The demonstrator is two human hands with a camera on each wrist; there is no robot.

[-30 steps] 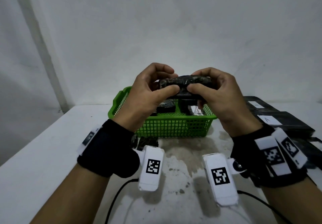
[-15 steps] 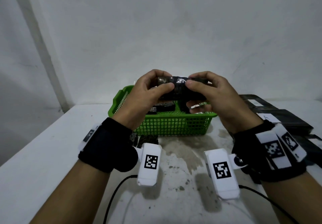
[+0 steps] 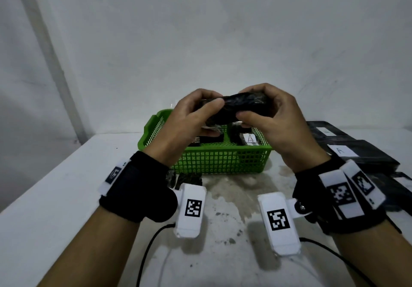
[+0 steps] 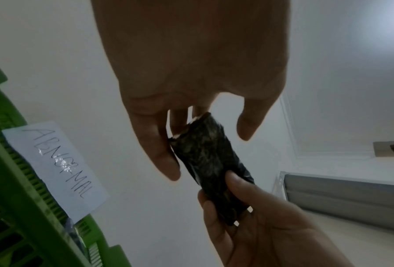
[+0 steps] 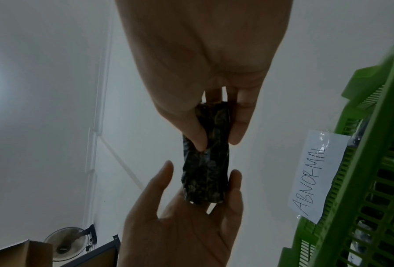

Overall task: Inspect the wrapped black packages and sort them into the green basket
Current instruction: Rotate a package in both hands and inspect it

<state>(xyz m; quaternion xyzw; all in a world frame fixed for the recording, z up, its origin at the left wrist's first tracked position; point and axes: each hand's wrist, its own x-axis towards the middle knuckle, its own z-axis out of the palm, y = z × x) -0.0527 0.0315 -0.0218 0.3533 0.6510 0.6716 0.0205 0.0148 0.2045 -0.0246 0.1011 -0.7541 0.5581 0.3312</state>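
A wrapped black package (image 3: pixel 239 108) is held in the air above the green basket (image 3: pixel 220 159), gripped at both ends. My left hand (image 3: pixel 194 119) pinches its left end between thumb and fingers; my right hand (image 3: pixel 272 117) pinches its right end. The left wrist view shows the package (image 4: pixel 210 166) between my left hand (image 4: pixel 186 137) and the right hand's fingers (image 4: pixel 235 182). From the right wrist the package (image 5: pixel 206 159) hangs below my right hand (image 5: pixel 216 133). Black packages and a white label marked A (image 3: pixel 250 139) lie in the basket.
More black packages with white labels (image 3: pixel 356 153) lie on the white table (image 3: pixel 66 186) right of the basket. A small dark packet (image 3: pixel 185 178) sits by the basket's front left. A paper sign reading ABNORMAL (image 5: pixel 314 173) is taped to the basket. A wall stands close behind.
Both hands have turned the package between them and tilted it, and it sits a little to the right of where it was. It stays above the basket.
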